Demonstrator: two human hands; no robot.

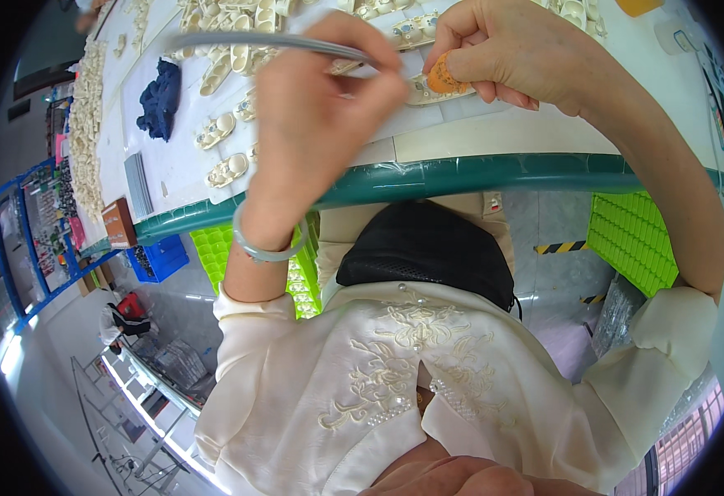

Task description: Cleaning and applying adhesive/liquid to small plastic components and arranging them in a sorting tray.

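Observation:
My left hand is raised over the white table, a pale bangle round its wrist. It is smeared by motion, with its fingers closed round a slim grey rod that points to the left; the rod's exact kind is unclear. To its right, my right hand pinches a small rounded orange piece with dark specks. Right under that piece lies an oblong cream plastic part, partly hidden by the fingers. More cream parts with rounded hollows lie left of my left hand and beyond it.
A crumpled dark blue cloth and grey strips lie at the left, near a brown block. Cream parts are heaped along the far left. The table's edge is green. Green crates stand below it.

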